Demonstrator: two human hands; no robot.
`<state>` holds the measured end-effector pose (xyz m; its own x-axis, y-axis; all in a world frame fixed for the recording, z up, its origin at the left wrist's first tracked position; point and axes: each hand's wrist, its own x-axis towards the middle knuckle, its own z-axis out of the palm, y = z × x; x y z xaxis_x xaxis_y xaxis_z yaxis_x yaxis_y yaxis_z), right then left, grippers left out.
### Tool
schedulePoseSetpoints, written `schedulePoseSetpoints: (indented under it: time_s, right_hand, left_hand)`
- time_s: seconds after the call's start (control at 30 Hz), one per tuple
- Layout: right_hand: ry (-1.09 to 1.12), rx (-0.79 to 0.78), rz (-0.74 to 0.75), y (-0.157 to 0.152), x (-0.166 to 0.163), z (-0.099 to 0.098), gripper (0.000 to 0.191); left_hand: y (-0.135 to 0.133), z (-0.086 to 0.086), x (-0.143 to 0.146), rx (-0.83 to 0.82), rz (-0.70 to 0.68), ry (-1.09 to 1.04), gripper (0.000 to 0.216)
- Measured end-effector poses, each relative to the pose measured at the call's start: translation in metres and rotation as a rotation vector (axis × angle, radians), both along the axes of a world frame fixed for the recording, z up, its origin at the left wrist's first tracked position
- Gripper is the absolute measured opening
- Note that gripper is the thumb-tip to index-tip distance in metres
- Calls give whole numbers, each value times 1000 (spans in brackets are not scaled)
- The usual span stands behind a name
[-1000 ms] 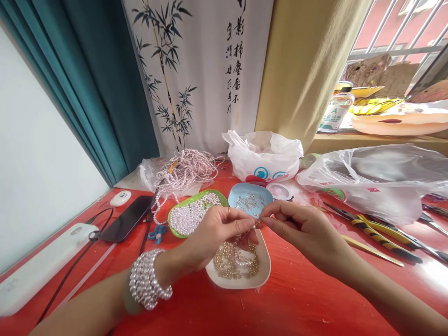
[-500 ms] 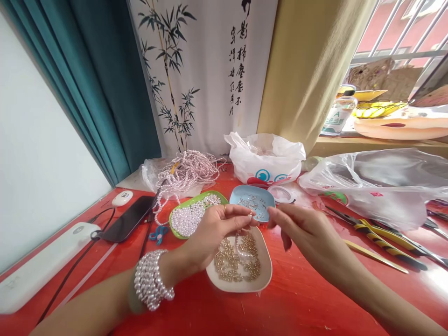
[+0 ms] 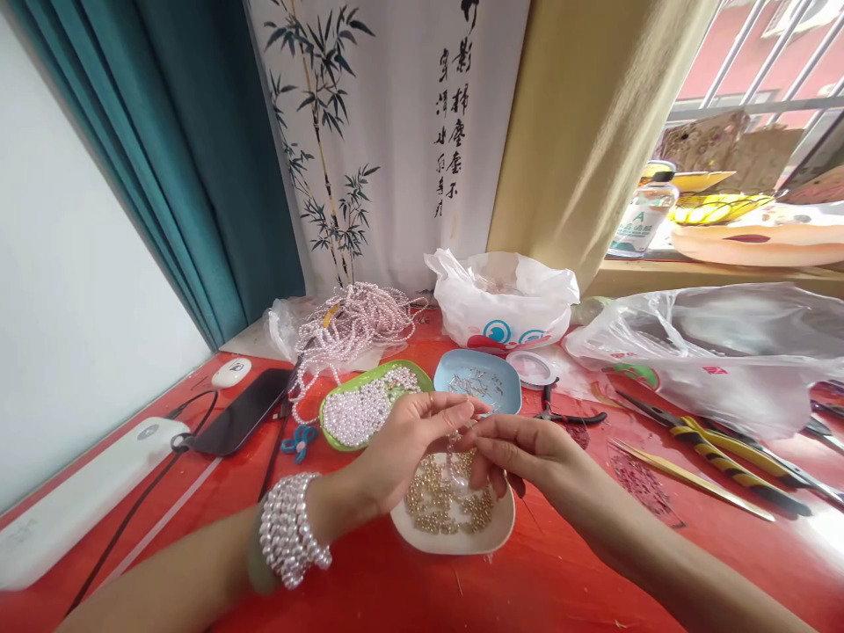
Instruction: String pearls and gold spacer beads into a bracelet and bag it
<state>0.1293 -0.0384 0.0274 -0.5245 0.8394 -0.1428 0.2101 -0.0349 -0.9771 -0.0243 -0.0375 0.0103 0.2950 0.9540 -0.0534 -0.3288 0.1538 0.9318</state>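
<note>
Calligraphy (image 3: 456, 123) hangs beyond the bead strand (image 3: 451, 451); a bottle label (image 3: 636, 223) reads "A".

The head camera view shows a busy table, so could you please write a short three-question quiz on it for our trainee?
1. Multiple choice: what colour are most of the beads in the cream tray?
a) green
b) gold
c) blue

2. True or false: the blue tray lies farther from the person than the cream tray.

3. Short answer: on the wrist of which hand is the bead bracelet with several rows?

Key: 1. b, gold. 2. True. 3. The left hand.
</note>
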Motion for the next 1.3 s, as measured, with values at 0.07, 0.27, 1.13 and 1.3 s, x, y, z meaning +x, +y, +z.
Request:
schedulePoseSetpoints:
  time_s: [0.07,0.27,1.13,1.3]
  right_hand:
    - [17,20,-3,-2,-2,-3,18]
    - [6,203,-40,-11,-6,-9,20]
    - [-518,1366,-17,-25,-1,-40,27]
    - [-492,1240,0,-18,-1,-26,25]
  left_hand:
    - [0,-1,1,51,28,86,19]
    - [-7,-3,5,288,99,334,25]
    - [-24,2,6,633,256,536,26]
    - [-18,8,3,399,117,402,26]
